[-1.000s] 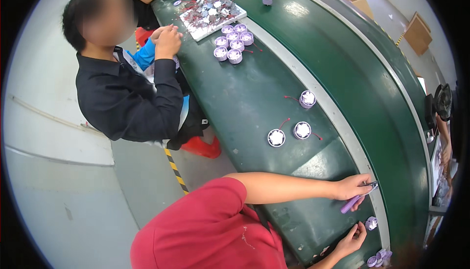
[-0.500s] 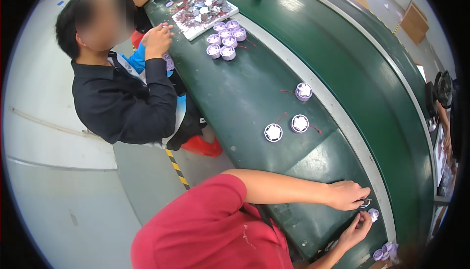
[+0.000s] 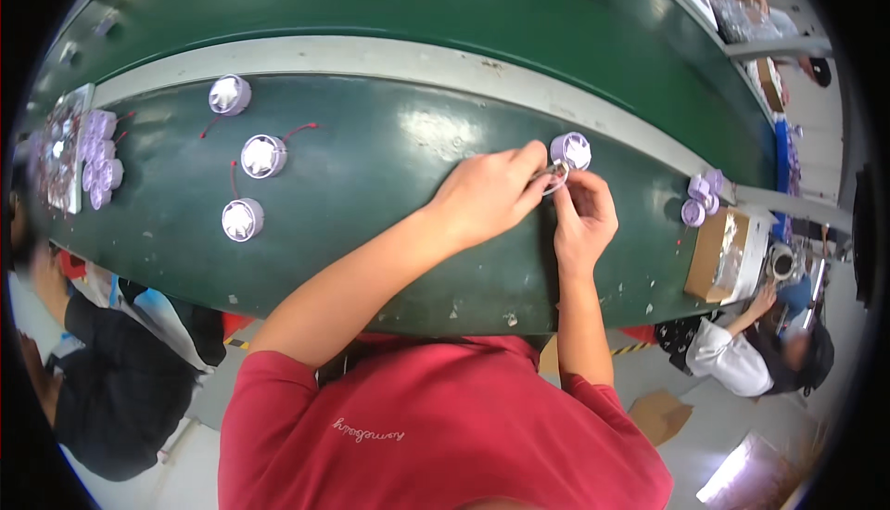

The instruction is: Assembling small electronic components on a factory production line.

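Above the green work table, my left hand (image 3: 491, 190) and my right hand (image 3: 586, 218) meet fingertip to fingertip. Between them is a small part with a white ring and a dark metallic bit (image 3: 557, 174), too small to name. The left fingers pinch it from one side; the right thumb and fingers close on its ring side. Just beyond the fingertips stands a lilac round fan housing with a white wheel (image 3: 572, 150). Three similar fan units (image 3: 264, 156) with red wires sit apart to the left.
A pale metal rail (image 3: 408, 53) runs between table and green conveyor belt (image 3: 464, 0). Far left are clustered lilac fans (image 3: 100, 162) and a white tray of parts (image 3: 67, 153). At right are lilac pieces (image 3: 702, 197) and a cardboard box (image 3: 718, 255). Co-workers sit at both sides.
The view has swung to the right, so the fan units now appear farther left and the right end of the table shows. My hands stay together at the small ringed part.
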Demonstrator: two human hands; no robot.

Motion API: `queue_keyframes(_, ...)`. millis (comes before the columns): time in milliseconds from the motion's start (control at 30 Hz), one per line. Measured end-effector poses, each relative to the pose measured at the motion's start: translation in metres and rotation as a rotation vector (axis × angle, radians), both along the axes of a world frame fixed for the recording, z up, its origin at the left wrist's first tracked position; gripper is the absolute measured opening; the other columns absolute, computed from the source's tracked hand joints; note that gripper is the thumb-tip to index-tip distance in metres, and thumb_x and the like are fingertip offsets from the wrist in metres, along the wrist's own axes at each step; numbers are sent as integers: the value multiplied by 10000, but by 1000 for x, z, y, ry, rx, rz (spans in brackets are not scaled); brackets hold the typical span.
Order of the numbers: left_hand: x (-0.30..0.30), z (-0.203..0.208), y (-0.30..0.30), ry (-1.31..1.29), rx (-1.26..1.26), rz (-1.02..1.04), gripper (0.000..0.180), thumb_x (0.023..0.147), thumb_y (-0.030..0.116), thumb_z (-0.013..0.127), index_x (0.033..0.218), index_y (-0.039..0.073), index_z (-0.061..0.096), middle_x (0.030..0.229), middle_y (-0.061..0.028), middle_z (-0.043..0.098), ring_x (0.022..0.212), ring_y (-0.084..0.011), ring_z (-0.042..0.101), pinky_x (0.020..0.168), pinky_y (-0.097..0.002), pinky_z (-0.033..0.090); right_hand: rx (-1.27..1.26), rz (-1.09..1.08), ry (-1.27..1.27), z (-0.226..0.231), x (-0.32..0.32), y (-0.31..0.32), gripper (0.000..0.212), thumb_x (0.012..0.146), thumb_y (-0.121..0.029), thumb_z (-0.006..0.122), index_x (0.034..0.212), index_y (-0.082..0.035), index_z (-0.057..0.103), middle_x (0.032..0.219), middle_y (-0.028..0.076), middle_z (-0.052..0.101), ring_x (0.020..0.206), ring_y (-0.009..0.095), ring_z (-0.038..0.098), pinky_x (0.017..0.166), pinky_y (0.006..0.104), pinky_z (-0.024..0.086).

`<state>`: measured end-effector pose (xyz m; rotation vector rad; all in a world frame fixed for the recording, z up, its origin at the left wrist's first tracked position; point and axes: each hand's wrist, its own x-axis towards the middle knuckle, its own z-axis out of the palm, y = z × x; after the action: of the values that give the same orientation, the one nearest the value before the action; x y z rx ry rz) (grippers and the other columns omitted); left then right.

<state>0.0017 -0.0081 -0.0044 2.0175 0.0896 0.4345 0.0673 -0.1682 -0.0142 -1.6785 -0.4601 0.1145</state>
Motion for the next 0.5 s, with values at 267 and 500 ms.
queue_keyframes(267,3,-5,-1,16,-4,-12,187,901,125,676,932,33,517,785,-145,659,694,-353,667,588,-434,512,2,-21,5,0,0,1,190,880,87,676,1064,43,656,996,77,690,863,111,660,748,222,530)
queue_keyframes(500,-1,-2,1,27,7,-29,191,895,122,680,920,39,510,773,-136,653,685,-346,664,586,-426,514,35,-18,22,4,-3,4,168,895,67,678,1057,32,652,950,67,704,837,98,660,757,226,531)
